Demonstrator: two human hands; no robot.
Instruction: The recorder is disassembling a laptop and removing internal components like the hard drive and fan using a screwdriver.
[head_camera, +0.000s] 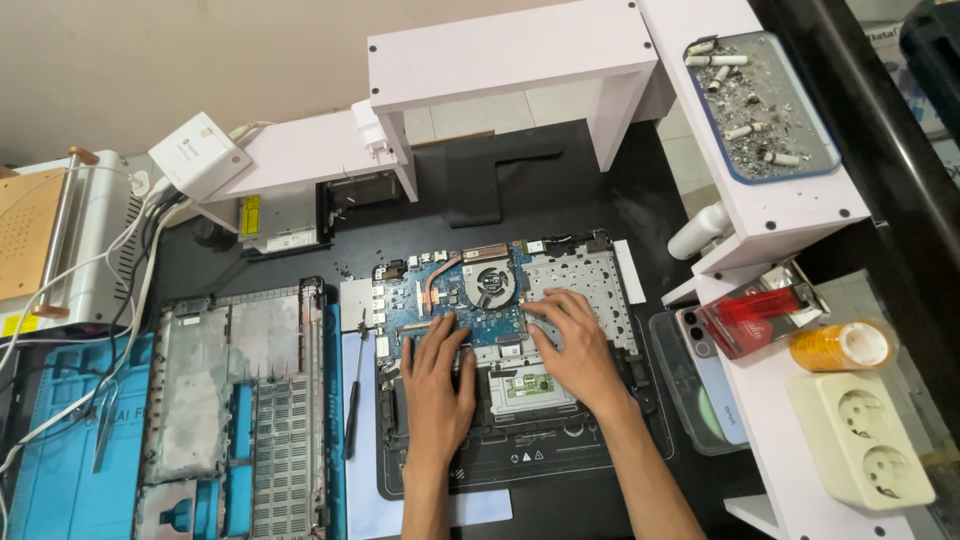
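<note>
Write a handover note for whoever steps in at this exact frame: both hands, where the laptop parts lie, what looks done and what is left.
Left hand: flat, fingers spread, on the opened laptop chassis, fingertips at the lower edge of the blue motherboard. It grips nothing.
Right hand: flat, at the board's right edge beside the perforated metal plate. It holds no tool.
Cooling fan and copper heat pipe sit on the board.
Removed bottom cover lies inside-up on the blue mat, to the left.
Screwdriver lies between cover and chassis.
Done: cover off.
Left: board, fan and heat pipe are in place.
</note>
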